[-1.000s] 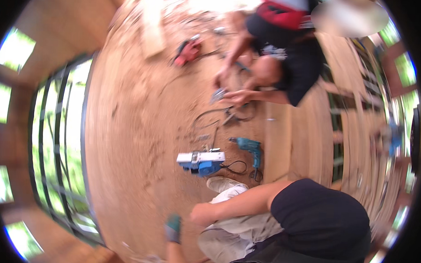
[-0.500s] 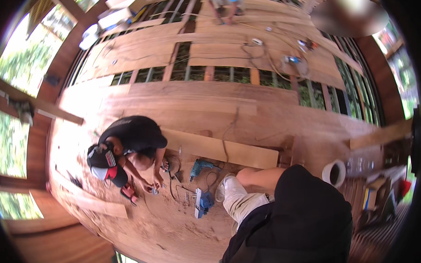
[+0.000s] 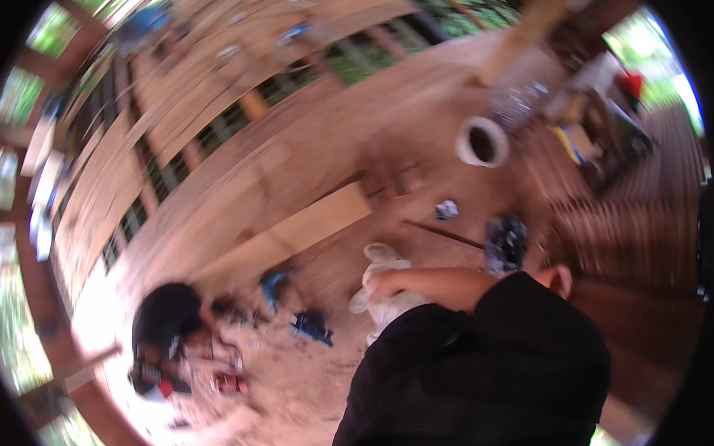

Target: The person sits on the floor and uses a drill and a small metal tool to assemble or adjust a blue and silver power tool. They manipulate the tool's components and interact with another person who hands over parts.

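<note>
Motion blur over the whole view, so any lettering on tools or cartons is too smeared to read; trousers [image 3: 396,307] pale, off-white, creased at the bent leg, at mid-frame just below a light shoe [image 3: 381,253]; right hand [image 3: 382,285] bare, lying against the trousers near the knee, forearm running in from a black sleeve [image 3: 518,331]; fingers indistinct, so cannot tell whether they are spread, pressed together or pinching cloth; left hand out of view, its grip unknown; blue tool [image 3: 312,326] on the floor [image 3: 300,394] left of the leg, dark blue body, paler at one end; teal drill [image 3: 273,289] just beyond it; pale plank [image 3: 290,235] lying past both; co-worker [image 3: 169,319] in black bent low at left, a red tool [image 3: 231,384] close by; dark bag [image 3: 506,242] above the sleeve; crumpled white scrap [image 3: 447,210] near the bag; white bucket [image 3: 463,142] farther off, dark inside.
</note>
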Motion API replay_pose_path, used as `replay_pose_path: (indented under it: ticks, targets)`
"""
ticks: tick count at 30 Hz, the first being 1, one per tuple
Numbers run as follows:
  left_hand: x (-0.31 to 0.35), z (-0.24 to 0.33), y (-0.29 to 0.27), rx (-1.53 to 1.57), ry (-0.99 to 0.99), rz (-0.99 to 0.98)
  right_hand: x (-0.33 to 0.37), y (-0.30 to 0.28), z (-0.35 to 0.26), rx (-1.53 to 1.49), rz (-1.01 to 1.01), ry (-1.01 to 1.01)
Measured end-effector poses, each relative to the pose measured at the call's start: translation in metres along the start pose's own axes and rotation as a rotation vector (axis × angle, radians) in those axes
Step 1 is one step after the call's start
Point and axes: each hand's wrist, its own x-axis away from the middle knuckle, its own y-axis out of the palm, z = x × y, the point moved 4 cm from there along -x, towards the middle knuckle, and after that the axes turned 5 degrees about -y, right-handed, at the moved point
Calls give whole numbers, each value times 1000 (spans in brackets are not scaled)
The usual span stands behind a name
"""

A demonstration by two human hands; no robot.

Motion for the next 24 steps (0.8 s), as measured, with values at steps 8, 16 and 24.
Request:
replay_pose_path:
  ticks: [8, 16, 24]
  targets:
    - [-12, 58, -8, -124, 68, -83, 82, 14, 23, 288, -463, 19]
    - [23, 31, 13, -36, 25, 30, 48, 34, 136, 57, -32, 194]
    - [-50, 9, 50, 477, -216, 78, 87, -40, 157, 430, 280, 248]
